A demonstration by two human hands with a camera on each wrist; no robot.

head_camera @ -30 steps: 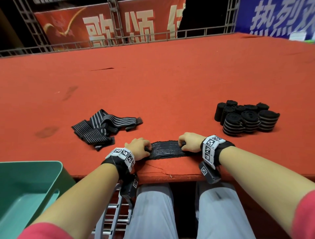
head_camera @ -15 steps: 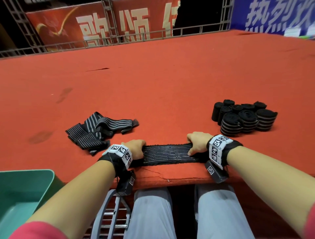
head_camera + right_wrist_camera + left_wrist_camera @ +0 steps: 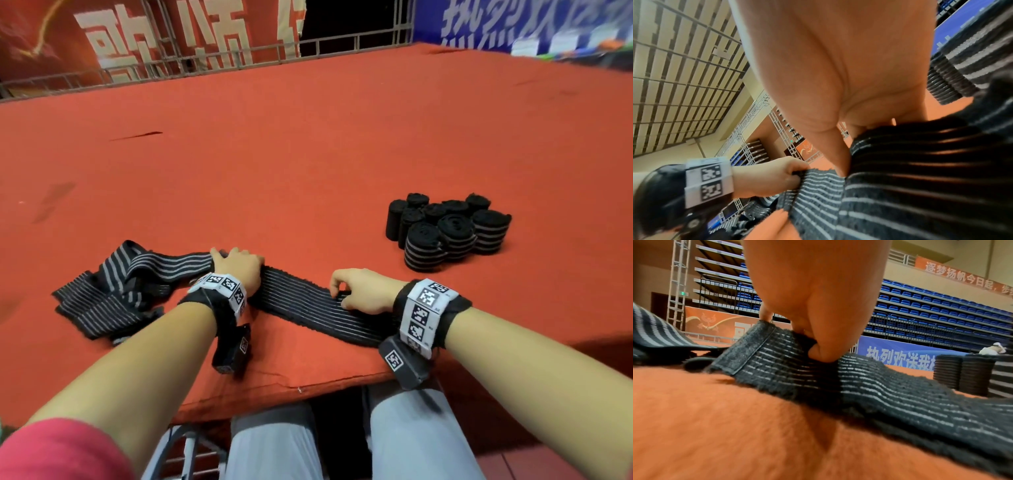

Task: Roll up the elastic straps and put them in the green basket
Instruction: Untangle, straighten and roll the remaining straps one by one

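Observation:
A black elastic strap (image 3: 301, 301) with thin grey stripes lies stretched near the front edge of the red table (image 3: 308, 154). My left hand (image 3: 239, 269) pinches its left end just behind the sewn fastening patch, as the left wrist view shows on the strap (image 3: 879, 394) under the hand (image 3: 813, 305). My right hand (image 3: 363, 291) has its fingers curled onto the strap's right part. The right wrist view shows that hand (image 3: 838, 65) pressing into the strap (image 3: 920, 178), and the left hand (image 3: 766, 177) beyond. The green basket is out of view.
A loose heap of unrolled striped straps (image 3: 113, 294) lies just left of my left hand. Several rolled straps (image 3: 448, 229) stand in a cluster at the right. My knees show below the table's front edge (image 3: 308, 387).
My hands have drawn further apart, so the strap lies longer. The left hand has moved left and away, up to the loose heap. The basket has dropped out of view.

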